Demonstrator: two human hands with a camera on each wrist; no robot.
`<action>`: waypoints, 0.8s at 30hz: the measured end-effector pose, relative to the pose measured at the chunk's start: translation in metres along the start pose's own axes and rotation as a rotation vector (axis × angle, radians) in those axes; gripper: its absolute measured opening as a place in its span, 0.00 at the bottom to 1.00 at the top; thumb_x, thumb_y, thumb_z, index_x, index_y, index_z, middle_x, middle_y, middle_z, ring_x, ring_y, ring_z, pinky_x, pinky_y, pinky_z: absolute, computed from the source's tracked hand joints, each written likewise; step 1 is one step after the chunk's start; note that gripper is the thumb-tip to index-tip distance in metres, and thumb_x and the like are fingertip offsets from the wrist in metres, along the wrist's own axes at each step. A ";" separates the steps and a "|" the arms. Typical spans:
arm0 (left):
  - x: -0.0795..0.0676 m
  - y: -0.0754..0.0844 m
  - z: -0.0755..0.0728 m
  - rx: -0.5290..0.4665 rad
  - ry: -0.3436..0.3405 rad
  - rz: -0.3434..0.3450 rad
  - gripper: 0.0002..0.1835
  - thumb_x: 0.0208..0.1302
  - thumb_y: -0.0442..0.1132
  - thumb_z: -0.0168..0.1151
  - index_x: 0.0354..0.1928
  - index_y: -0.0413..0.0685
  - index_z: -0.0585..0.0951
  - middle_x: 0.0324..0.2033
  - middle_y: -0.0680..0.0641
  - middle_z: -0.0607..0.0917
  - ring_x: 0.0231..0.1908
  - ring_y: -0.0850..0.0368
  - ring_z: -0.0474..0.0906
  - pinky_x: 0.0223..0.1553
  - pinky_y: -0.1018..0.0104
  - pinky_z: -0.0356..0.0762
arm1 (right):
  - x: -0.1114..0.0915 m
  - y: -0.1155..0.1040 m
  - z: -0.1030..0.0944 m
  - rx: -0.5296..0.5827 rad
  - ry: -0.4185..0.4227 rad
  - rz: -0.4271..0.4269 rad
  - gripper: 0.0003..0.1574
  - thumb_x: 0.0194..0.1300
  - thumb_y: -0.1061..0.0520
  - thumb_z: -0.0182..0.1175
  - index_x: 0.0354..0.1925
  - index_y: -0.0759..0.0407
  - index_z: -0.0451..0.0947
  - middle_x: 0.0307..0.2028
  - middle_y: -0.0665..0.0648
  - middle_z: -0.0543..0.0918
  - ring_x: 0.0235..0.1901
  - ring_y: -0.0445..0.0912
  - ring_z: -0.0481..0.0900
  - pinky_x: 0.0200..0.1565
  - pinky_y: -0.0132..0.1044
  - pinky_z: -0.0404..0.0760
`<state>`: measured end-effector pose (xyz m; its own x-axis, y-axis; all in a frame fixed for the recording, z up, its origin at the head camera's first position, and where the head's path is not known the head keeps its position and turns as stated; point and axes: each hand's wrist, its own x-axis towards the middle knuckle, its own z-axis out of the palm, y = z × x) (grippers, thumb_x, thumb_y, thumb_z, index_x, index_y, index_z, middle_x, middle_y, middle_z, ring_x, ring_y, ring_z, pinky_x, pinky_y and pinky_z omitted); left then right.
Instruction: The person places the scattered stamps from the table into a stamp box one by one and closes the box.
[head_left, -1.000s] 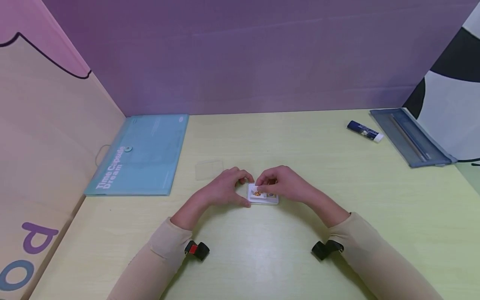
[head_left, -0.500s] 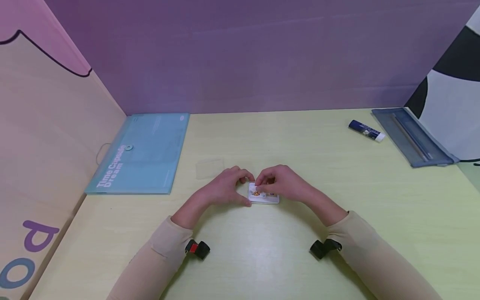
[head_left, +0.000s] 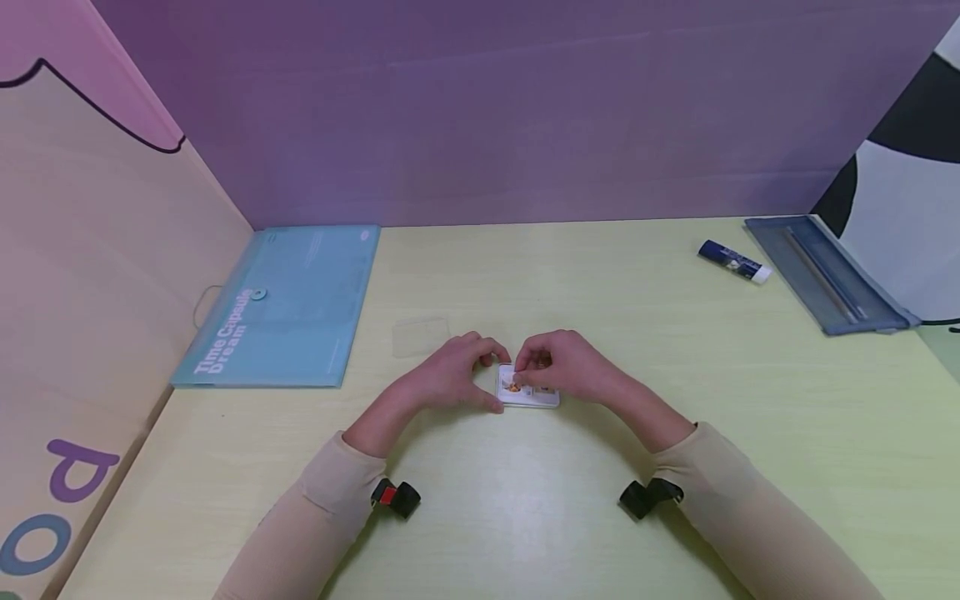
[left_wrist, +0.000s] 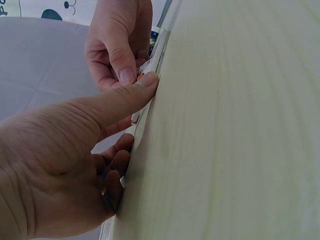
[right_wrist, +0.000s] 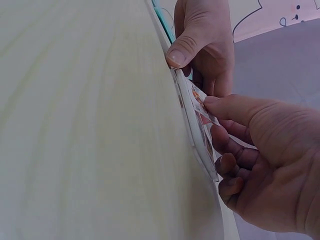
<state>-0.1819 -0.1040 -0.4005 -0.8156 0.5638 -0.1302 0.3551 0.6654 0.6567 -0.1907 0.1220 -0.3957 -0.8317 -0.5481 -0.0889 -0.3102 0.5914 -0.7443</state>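
Slip (head_left: 512, 385) lower; right-wrist view: tilted

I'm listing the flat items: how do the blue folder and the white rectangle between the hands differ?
The blue folder is far larger than the white rectangle. The folder lies untouched; the left hand and right hand work at the rectangle. The folder carries pale lettering, the rectangle small coloured pictures. Both are rectangular.
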 end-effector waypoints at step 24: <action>0.000 0.000 -0.002 -0.030 -0.023 -0.007 0.32 0.51 0.44 0.82 0.58 0.55 0.78 0.46 0.51 0.74 0.50 0.55 0.69 0.54 0.60 0.69 | 0.002 -0.001 -0.002 0.028 0.043 -0.030 0.04 0.65 0.58 0.69 0.38 0.54 0.83 0.28 0.51 0.77 0.30 0.47 0.73 0.34 0.38 0.71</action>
<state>-0.1826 -0.1052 -0.3990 -0.8075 0.5701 -0.1516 0.3348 0.6546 0.6778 -0.1932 0.1210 -0.3936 -0.8413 -0.5392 -0.0383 -0.3230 0.5582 -0.7642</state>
